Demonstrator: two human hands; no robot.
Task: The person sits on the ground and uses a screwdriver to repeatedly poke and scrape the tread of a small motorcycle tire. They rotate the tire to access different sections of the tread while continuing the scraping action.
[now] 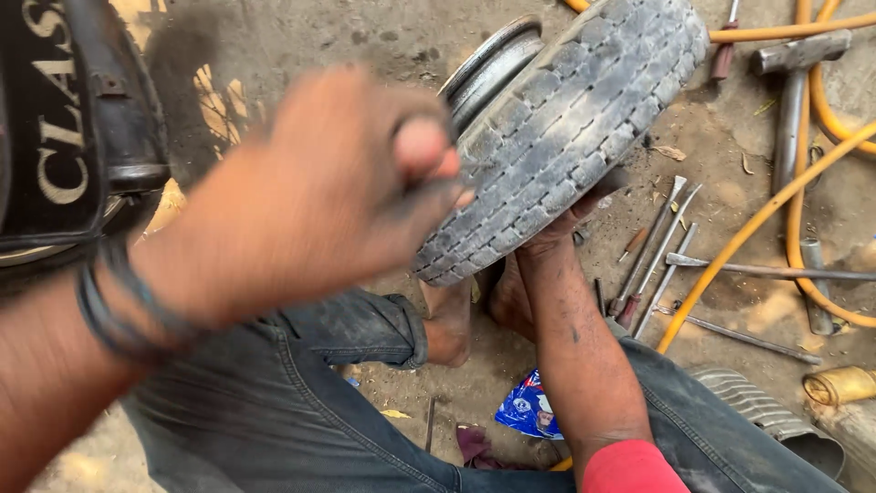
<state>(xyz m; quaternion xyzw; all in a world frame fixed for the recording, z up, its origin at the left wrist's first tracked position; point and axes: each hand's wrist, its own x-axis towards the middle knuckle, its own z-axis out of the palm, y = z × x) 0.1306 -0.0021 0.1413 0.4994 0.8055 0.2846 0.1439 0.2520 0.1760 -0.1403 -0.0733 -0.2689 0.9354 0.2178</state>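
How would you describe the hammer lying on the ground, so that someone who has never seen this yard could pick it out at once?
Start from the worn tyre that the right hand steadies from below, and look to the far upper right of the dirt ground. There the hammer lies among loops of yellow hose. Unlike the thin levers nearer the tyre, it has a broad crosswise head on a thick grey handle.
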